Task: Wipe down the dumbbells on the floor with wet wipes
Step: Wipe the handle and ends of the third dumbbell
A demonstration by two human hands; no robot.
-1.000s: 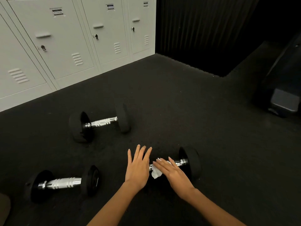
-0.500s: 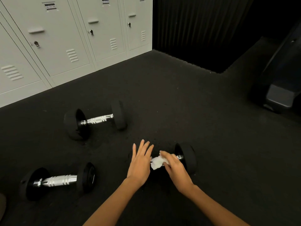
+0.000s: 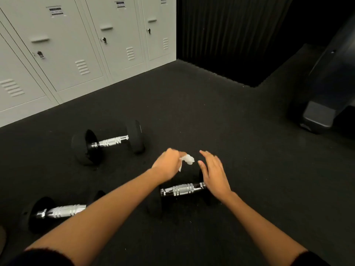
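Observation:
Three black dumbbells with chrome handles lie on the dark floor. The nearest dumbbell lies below my hands, its handle bare. My left hand is raised above it and pinches a crumpled white wet wipe. My right hand hovers beside the wipe with fingers straight, covering that dumbbell's right head. A second dumbbell lies further back on the left. The third dumbbell lies at the lower left, partly hidden by my left forearm.
White lockers line the back left wall. A black curtain hangs at the back. A dark machine base stands at the right edge. Black rubber floor spreads between them.
Both hands lifted off the nearest dumbbell. The wipe passed from under my right hand into my left hand. The handle is now uncovered. The camera moved in closer.

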